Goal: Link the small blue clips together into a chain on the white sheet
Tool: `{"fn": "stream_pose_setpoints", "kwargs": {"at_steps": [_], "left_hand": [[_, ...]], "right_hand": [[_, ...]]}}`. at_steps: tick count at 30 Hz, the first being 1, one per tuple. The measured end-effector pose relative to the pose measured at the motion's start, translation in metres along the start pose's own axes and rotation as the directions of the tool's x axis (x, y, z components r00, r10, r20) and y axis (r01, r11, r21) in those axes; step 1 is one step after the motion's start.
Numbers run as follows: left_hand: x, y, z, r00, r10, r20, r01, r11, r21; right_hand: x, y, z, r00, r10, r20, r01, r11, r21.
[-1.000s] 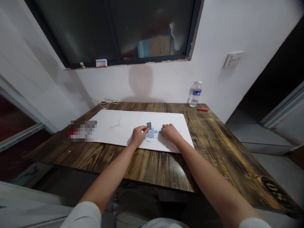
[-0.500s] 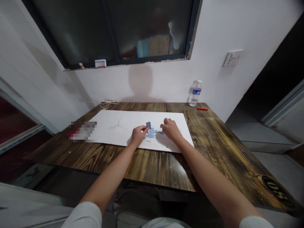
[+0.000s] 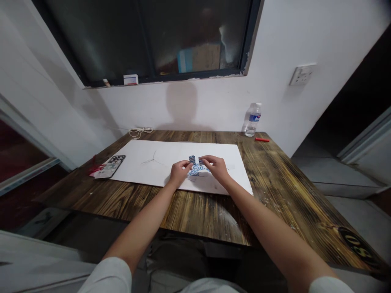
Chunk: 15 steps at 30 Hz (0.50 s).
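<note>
Near the middle of a large white paper sheet (image 3: 143, 173) lies a loose cluster of small blue-and-white blocks (image 3: 195, 171). My left hand (image 3: 180, 172) pinches a short upright stack of dark blue blocks (image 3: 192, 159) at the cluster's top edge. My right hand (image 3: 216, 168) comes in from the other side, its fingertips closed on a single dark block (image 3: 201, 161). A gap of a few centimetres separates the two hands. Both hands hide parts of the cluster.
The sheet lies on a dark burnt-wood table (image 3: 198, 215). A phone (image 3: 110, 166) with a red item sits at the sheet's left edge. A water bottle (image 3: 252, 120), a red stick (image 3: 262, 139) and a coil of white cord (image 3: 140, 132) stand along the back by the wall.
My right hand has moved left and inward, closing on a single block lifted from the cluster. My left hand stays by the stack.
</note>
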<state>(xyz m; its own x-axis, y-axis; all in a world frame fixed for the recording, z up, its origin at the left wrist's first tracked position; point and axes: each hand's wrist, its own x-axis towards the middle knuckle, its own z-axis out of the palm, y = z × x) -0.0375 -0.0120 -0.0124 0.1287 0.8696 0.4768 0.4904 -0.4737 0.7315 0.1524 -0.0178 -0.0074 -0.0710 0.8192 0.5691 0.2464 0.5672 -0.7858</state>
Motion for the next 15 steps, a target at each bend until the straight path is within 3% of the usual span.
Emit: {"fn": "stream_pose_setpoints", "kwargs": {"at_steps": [6,11,15], "left_hand": [[-0.001,0.001,0.001,0.998,-0.040,0.043,0.041,0.999,-0.026],[-0.001,0.003,0.000,0.995,-0.033,0.090,0.035,0.999,-0.019],[-0.001,0.006,-0.002,0.992,-0.029,0.122,0.032,0.999,-0.025]], "right_hand": [[0.000,0.009,0.010,0.988,0.149,0.026,-0.149,0.932,0.330],[0.001,0.008,0.013,0.963,0.255,-0.087,-0.217,0.927,0.307],[0.001,0.004,0.013,0.953,0.298,-0.055,-0.272,0.922,0.277]]}}
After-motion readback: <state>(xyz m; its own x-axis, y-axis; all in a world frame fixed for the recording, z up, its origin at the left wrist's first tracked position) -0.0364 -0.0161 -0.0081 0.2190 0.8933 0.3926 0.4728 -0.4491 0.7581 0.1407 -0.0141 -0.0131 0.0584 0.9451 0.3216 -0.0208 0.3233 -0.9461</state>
